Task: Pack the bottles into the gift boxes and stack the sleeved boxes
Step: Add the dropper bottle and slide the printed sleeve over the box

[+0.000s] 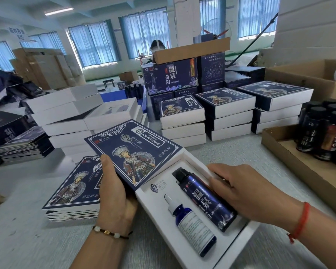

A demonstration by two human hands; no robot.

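Observation:
An open white gift box [239,235] lies in front of me with two bottles in its insert: a blue dropper bottle [190,224] on the left and a tall dark-blue bottle [206,199] on the right. My right hand [239,189] lies on the tall bottle, fingers curved round its far side. My left hand [113,193] grips a dark-blue printed sleeve [132,150] by its near edge, held at the box's upper left end. Sleeved boxes stand stacked behind: [182,121], [229,111], [275,105].
A pile of flat sleeves [70,193] lies left of my left hand. White inner boxes [66,113] are piled further left. A cardboard tray [291,162] at right holds several dark bottles [326,129]. Large printed cartons [171,76] stand at the back.

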